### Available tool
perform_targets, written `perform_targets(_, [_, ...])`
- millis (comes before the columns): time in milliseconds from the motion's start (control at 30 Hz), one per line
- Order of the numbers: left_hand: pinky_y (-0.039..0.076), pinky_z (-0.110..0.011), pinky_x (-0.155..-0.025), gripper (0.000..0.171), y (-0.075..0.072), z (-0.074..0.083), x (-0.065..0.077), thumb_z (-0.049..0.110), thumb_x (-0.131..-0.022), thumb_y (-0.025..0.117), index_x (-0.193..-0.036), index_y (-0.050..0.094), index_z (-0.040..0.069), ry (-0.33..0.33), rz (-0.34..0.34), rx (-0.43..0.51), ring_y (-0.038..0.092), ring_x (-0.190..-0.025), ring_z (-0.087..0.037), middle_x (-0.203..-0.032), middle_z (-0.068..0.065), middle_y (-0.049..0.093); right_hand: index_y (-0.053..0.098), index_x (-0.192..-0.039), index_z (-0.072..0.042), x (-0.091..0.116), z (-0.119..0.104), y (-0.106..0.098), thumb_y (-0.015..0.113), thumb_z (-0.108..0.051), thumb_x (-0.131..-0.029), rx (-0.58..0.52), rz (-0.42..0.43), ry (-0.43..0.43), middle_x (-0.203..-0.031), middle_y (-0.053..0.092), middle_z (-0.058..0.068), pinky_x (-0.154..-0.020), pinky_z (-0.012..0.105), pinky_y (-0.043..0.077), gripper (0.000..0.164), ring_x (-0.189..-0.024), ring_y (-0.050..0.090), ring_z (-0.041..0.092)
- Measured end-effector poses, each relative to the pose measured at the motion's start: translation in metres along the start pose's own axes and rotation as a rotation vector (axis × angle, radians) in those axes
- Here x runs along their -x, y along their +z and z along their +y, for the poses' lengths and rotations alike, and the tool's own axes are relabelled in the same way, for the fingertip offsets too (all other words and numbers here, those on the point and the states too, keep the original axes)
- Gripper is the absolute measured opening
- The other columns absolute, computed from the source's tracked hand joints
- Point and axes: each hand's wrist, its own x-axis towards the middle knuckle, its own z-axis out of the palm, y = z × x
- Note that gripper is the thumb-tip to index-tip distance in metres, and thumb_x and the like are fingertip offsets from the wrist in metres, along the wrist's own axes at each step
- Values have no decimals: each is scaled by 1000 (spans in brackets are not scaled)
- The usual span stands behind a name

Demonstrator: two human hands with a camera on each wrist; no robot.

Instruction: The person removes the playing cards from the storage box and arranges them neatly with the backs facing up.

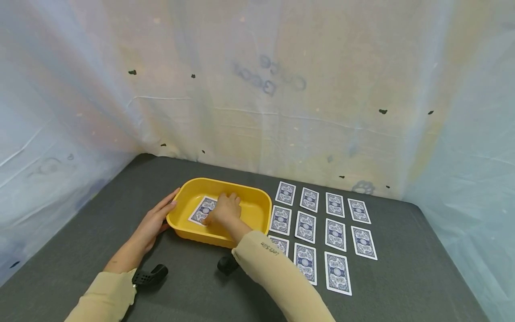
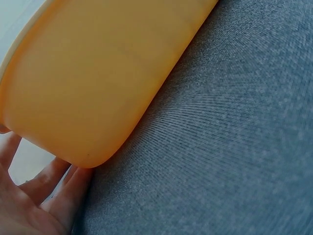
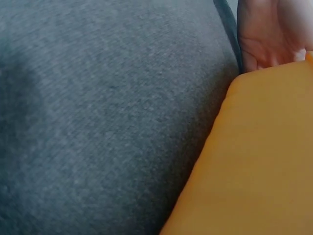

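Observation:
A yellow tray [image 1: 253,210] stands on the dark table, left of several face-down playing cards [image 1: 305,226] with blue and white backs. Inside it, one playing card [image 1: 203,210] lies with its back up. My right hand [image 1: 226,210] reaches down into the tray with bent fingers and pinches this card at its right edge, the thumb by the lower corner; the other fingertips are hidden. Against the tray's left end, my left hand [image 1: 152,223] rests with extended fingers. The left wrist view shows its fingers [image 2: 71,196] touching the tray's outer wall [image 2: 98,88].
The cards on the table form rows and columns close to the tray's right end. A pale plastic sheet [image 1: 257,112] hangs behind and beside the dark grey tabletop [image 1: 410,264]. Black wrist straps [image 1: 149,274] sit under both forearms.

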Motion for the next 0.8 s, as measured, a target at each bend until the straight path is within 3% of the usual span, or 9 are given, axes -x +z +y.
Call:
perform_targets(200, [31,-52,-107,61,-1,-1,0,50,-102,34,-155,12,30,11,-9,8,21,-143,-30,-162,-6,9,46,-122,-5,3,-1,2,93,-31,-58,-33,48,-1,-111,53,11,-92,35,43,84,-106,46,26])
perform_targets(400, [36,-45,-103,61,-1,-1,0,51,-102,34,-155,12,30,15,-4,-4,23,-142,-29,-162,-6,9,47,-123,-4,3,2,2,86,-17,-68,-159,100,-11,-92,63,11,-78,35,49,69,-86,58,24])
perform_targets(567, [34,-46,-104,61,-1,-1,0,51,-101,35,-155,12,31,12,0,0,23,-142,-29,-162,-5,9,52,-115,-7,3,7,1,72,-4,-77,-313,96,-36,-90,63,11,-70,31,46,44,-77,53,22])
perform_targets(700, [32,-50,-106,61,-1,-1,1,51,-102,35,-155,12,31,17,-9,5,21,-142,-30,-162,-6,8,51,-120,-8,3,10,-1,66,1,-79,-399,86,-59,-89,63,10,-64,28,41,44,-73,49,20])
perform_targets(800, [31,-50,-106,61,-1,-1,1,50,-102,35,-155,12,31,20,-14,7,21,-143,-30,-162,-6,8,51,-124,-9,5,12,-1,62,4,-81,-451,72,-71,-77,57,7,-56,26,35,46,-63,44,17])
